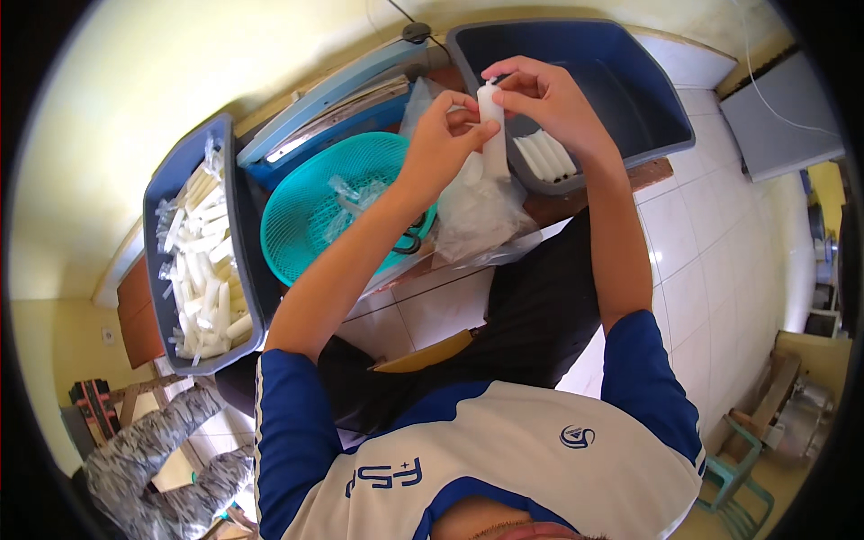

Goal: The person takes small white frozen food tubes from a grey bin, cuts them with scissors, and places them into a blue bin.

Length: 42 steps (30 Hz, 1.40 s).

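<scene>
Upright between my two hands is a long white tube-shaped plastic packet [492,148], apparently filled. My left hand [443,144] grips its side with thumb and fingers. At its upper end, the fingers and thumb of my right hand [544,97] pinch the narrow top; exactly what they hold there is partly hidden. Below the packet lies a heap of clear plastic bags [481,220]. Just right of it, several similar white packets [544,157] lie side by side in the near corner of a dark grey tub [621,108].
A turquoise mesh basket [292,216] with crumpled clear plastic stands left of my hands. Farther left, a grey tub [256,297] is heaped with white tubes [209,270]. Blue boards [324,94] lean by the wall. A green chair [729,472] stands at the lower right.
</scene>
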Each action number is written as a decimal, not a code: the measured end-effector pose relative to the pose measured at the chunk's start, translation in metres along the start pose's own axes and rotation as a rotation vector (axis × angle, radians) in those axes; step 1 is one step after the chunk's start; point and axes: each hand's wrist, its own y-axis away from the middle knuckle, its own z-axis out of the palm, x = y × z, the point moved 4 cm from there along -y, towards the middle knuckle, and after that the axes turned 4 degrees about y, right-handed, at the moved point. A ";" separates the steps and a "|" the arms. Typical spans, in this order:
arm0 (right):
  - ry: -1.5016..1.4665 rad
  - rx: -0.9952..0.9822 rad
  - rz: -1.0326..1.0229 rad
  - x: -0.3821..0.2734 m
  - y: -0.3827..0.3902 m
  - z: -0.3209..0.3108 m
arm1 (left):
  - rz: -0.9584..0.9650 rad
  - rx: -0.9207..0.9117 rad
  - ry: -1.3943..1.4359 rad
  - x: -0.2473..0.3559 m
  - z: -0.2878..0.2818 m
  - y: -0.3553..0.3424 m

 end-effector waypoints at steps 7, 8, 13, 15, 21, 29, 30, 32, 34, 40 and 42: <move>0.138 0.011 0.086 0.044 -0.006 -0.059 | -0.055 -0.122 -0.138 -0.049 0.040 -0.074; 0.139 0.016 0.090 0.054 -0.009 -0.066 | -0.044 -0.153 -0.186 -0.056 0.042 -0.084; 0.246 0.059 0.323 0.117 -0.017 -0.106 | -0.121 -0.272 -0.559 -0.078 0.047 -0.131; 0.260 0.102 0.335 0.135 -0.015 -0.123 | -0.122 -0.301 -0.730 -0.079 0.058 -0.144; 0.258 0.121 0.377 0.177 -0.006 -0.142 | 0.041 -0.316 -1.054 -0.108 0.076 -0.176; 0.438 -0.190 0.544 0.182 0.022 -0.156 | -0.201 -0.512 -1.328 -0.156 0.087 -0.197; 0.487 -0.278 0.643 0.187 0.027 -0.156 | -0.224 -0.544 -1.364 -0.160 0.088 -0.199; 0.534 -0.374 0.740 0.192 0.029 -0.152 | -0.266 -0.582 -1.397 -0.164 0.089 -0.203; 0.570 -0.294 0.794 0.192 0.025 -0.150 | -0.306 -0.619 -1.432 -0.167 0.090 -0.205; 0.729 -0.188 0.876 0.213 0.016 -0.142 | -0.276 -0.704 -1.424 -0.175 0.099 -0.199; 0.707 -0.217 0.907 0.218 0.017 -0.141 | -0.280 -0.739 -1.431 -0.178 0.099 -0.198</move>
